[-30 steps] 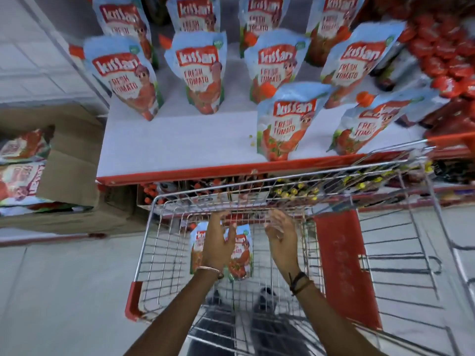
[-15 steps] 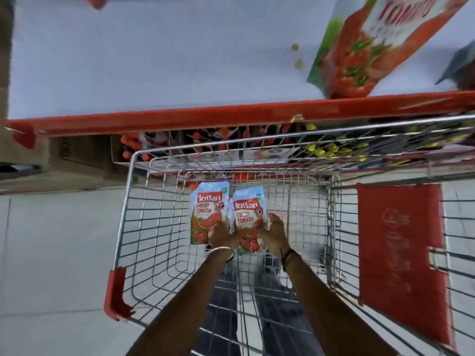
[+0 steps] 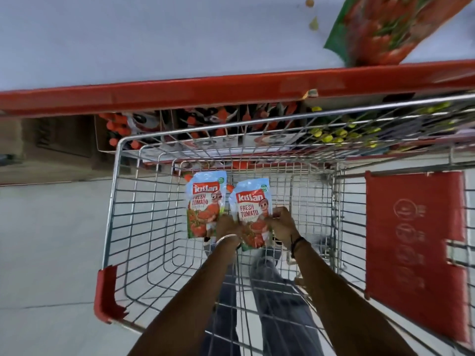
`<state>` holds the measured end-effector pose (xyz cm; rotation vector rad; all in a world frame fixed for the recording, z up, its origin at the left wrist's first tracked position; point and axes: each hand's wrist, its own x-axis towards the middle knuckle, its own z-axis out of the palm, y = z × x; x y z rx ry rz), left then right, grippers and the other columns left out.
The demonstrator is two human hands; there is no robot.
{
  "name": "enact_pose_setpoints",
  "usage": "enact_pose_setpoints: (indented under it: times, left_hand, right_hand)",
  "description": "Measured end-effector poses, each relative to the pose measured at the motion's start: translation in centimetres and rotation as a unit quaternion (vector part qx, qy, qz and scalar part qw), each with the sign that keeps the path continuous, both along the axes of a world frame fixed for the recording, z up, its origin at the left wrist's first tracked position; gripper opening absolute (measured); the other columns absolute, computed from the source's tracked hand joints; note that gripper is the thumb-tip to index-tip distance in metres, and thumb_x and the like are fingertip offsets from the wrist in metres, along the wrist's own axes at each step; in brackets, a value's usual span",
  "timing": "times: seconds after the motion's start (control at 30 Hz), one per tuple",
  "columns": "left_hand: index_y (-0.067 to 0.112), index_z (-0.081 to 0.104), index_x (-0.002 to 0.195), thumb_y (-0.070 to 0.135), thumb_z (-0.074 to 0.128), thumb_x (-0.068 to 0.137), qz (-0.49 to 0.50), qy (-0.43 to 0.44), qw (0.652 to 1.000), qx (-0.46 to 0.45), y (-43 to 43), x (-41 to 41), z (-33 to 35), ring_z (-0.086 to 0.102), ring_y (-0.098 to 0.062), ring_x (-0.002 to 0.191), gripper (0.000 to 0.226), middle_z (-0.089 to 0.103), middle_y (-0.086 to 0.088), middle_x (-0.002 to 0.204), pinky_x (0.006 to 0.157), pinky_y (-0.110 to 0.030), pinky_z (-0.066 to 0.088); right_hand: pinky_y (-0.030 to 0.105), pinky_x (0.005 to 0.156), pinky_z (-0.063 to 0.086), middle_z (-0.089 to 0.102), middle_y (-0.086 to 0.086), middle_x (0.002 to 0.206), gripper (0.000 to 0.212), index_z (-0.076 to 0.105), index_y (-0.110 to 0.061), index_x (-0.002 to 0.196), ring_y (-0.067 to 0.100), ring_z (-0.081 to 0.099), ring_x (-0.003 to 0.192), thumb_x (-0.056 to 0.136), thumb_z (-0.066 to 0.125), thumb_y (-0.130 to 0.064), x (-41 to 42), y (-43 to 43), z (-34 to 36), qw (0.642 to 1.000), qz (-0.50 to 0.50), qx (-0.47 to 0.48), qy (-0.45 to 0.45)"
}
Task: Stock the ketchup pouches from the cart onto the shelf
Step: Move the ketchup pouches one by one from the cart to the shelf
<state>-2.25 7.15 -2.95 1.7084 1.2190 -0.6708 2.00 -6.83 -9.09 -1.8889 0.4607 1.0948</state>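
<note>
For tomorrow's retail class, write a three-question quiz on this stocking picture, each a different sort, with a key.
1. True or false: both pouches are already on the shelf.
2. How many pouches are inside the cart?
3. Which hand grips the right pouch at its right edge? A left hand B right hand

Key
1. False; they are in the cart.
2. Two: the left pouch and the right pouch.
3. B; the left hand sits between the pouches.

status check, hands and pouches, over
Left hand and right hand each grip a ketchup pouch, left pouch, right pouch. Both inside cart. Shelf ahead, nothing blocking.
</note>
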Motion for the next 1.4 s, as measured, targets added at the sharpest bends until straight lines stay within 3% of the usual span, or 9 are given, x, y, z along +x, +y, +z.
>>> enact_pose_setpoints:
  times: [0.1,0.33,0.5,0.63,0.73,0.9,1.07,1.17,1.4]
  left_hand:
    - [-0.002,0.065,0.101,0.009,0.062,0.081,-0.027,-0.018,0.999,-0.012,0.2,-0.2,1.9,0.064,-0.033,0.098,0.024,0.068,-0.021,0.109,0.069,-0.026,0.039]
    - [-0.002,0.066,0.099,0.0,0.066,0.074,-0.016,-0.124,0.992,0.028,1.2,-1.4,9.2,0.063,-0.034,0.102,0.026,0.069,-0.022,0.107,0.08,-0.033,0.047]
    - [0.003,0.063,0.097,0.005,0.07,0.072,-0.004,-0.216,0.974,0.063,2.7,-2.4,14.9,0.063,-0.02,0.086,0.026,0.07,-0.008,0.097,0.055,-0.009,0.042]
    - [0.015,0.06,0.085,-0.004,0.072,0.069,0.047,-0.317,0.946,0.054,4.0,-2.6,19.6,0.059,-0.02,0.08,0.027,0.067,-0.008,0.089,0.079,-0.036,0.056]
    - [0.012,0.058,0.09,-0.004,0.07,0.072,0.044,-0.372,0.925,0.068,4.7,-2.4,23.2,0.057,-0.016,0.076,0.026,0.062,-0.007,0.088,0.065,-0.008,0.049]
    - [0.015,0.057,0.093,-0.003,0.068,0.073,0.069,-0.462,0.881,0.076,6.0,-1.0,28.8,0.061,-0.023,0.086,0.029,0.064,-0.008,0.093,0.076,-0.038,0.053]
    - [0.017,0.056,0.089,-0.005,0.068,0.072,0.097,-0.535,0.836,0.076,7.6,1.9,33.7,0.057,-0.004,0.082,0.031,0.061,0.007,0.086,0.069,-0.02,0.051]
    - [0.01,0.056,0.089,-0.006,0.068,0.07,0.091,-0.564,0.813,0.112,9.0,4.4,35.7,0.057,-0.007,0.079,0.028,0.06,0.003,0.084,0.064,-0.004,0.045]
    - [0.015,0.052,0.086,-0.004,0.068,0.069,0.098,-0.575,0.8,0.14,12.0,9.2,35.4,0.057,-0.017,0.087,0.03,0.059,-0.002,0.09,0.064,-0.001,0.043]
  right_hand:
    - [0.048,0.078,0.06,0.073,0.017,0.097,0.014,0.069,-0.011,0.084,0.026,0.072,0.081,0.073,0.071,-0.003,-0.2,0.4,4.5,0.998,-0.016,0.047,-0.029]
    - [0.027,0.058,0.058,0.062,0.017,0.092,0.03,0.046,-0.011,0.08,0.037,0.063,0.088,0.078,0.062,0.014,-0.9,0.9,12.0,0.981,-0.113,0.155,-0.043]
    - [0.014,0.054,0.055,0.06,0.007,0.087,0.028,0.045,-0.005,0.089,0.023,0.061,0.083,0.078,0.062,0.014,-0.7,1.8,18.9,0.97,-0.088,0.187,-0.126]
    - [0.014,0.06,0.056,0.062,0.005,0.094,0.023,0.051,-0.004,0.091,0.016,0.065,0.087,0.079,0.063,0.012,-0.4,2.6,24.7,0.951,-0.058,0.235,-0.193]
    - [0.014,0.062,0.055,0.064,0.006,0.094,0.021,0.052,-0.003,0.093,0.004,0.068,0.082,0.079,0.064,0.009,-0.3,3.3,29.3,0.935,-0.05,0.265,-0.233]
    - [0.014,0.061,0.056,0.066,0.002,0.095,0.027,0.051,0.002,0.101,0.01,0.07,0.084,0.079,0.062,0.013,1.1,4.9,36.1,0.9,-0.053,0.323,-0.287]
    - [0.008,0.052,0.052,0.061,-0.002,0.088,0.026,0.052,-0.004,0.094,-0.006,0.065,0.068,0.077,0.065,0.011,4.0,7.3,41.4,0.872,-0.048,0.314,-0.372]
    - [0.006,0.062,0.051,0.062,-0.002,0.088,0.03,0.053,-0.021,0.082,0.0,0.063,0.08,0.076,0.07,0.004,6.1,9.1,42.8,0.853,-0.063,0.287,-0.431]
    - [-0.003,0.06,0.043,0.057,-0.001,0.086,0.033,0.046,-0.021,0.074,0.009,0.056,0.088,0.077,0.069,0.003,9.7,13.2,42.0,0.834,-0.102,0.255,-0.478]
